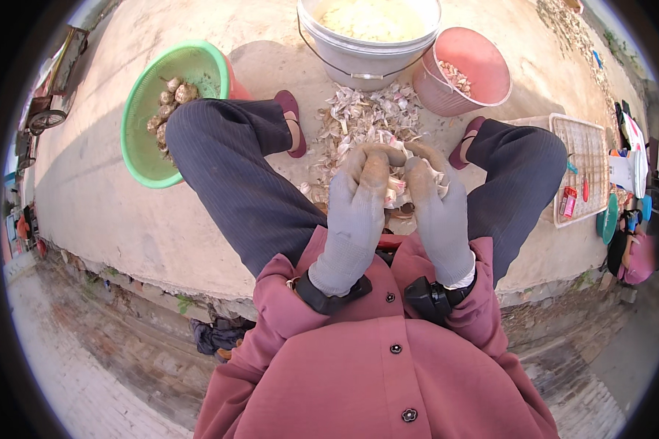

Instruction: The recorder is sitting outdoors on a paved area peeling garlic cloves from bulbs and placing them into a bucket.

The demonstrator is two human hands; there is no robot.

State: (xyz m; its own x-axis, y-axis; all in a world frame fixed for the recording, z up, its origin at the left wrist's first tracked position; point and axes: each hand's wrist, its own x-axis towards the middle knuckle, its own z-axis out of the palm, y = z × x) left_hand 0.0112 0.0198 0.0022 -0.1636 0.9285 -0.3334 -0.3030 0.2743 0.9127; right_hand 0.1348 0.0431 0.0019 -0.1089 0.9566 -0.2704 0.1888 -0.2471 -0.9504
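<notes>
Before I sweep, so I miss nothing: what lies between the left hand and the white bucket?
In the head view, a heap of papery skins lies between the left hand and the white bucket.

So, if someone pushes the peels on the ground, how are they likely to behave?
The peels look thin and papery, so they are probably very light. They lie loose and overlapping, so a push would likely scatter them. Being curled and thin, they may crumple.
</notes>
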